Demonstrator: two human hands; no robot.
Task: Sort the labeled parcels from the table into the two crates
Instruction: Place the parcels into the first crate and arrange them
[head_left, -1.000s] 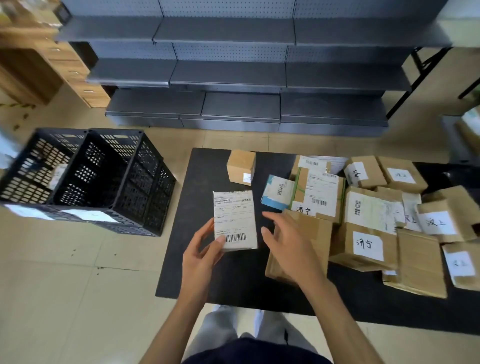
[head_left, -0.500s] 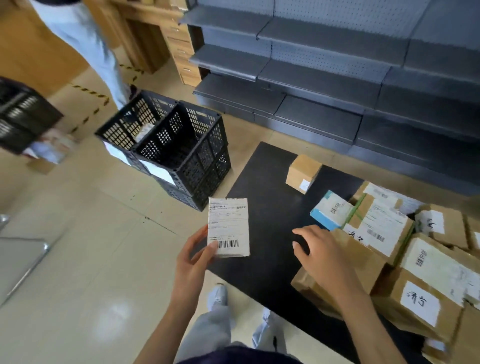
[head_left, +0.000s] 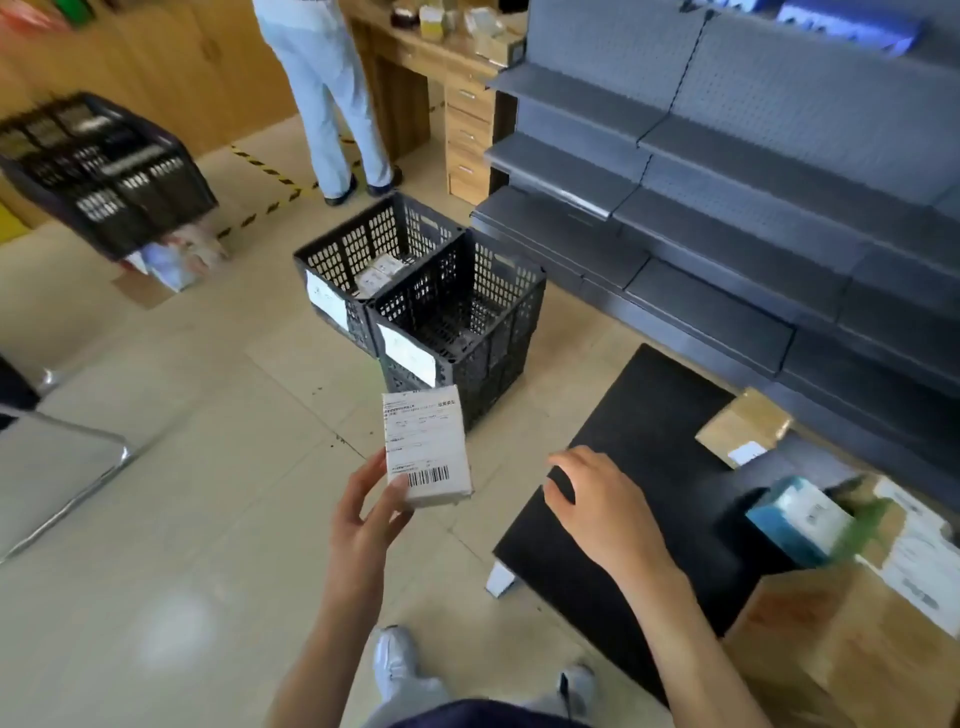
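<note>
Since the earlier frame the view has swung left, away from the table, so both black crates now sit ahead on the floor. The left hand (head_left: 366, 519) pinches a small white labelled parcel (head_left: 427, 447) by its lower corner, label facing up, probably so its address can be read before choosing a crate. The parcel hangs over the floor, short of the near crate (head_left: 467, 332). The far crate (head_left: 363, 260) already holds small parcels. The right hand (head_left: 597, 509) hovers loose-fingered and empty above the black table (head_left: 654, 415), where the remaining cardboard parcels (head_left: 852, 644) wait.
</note>
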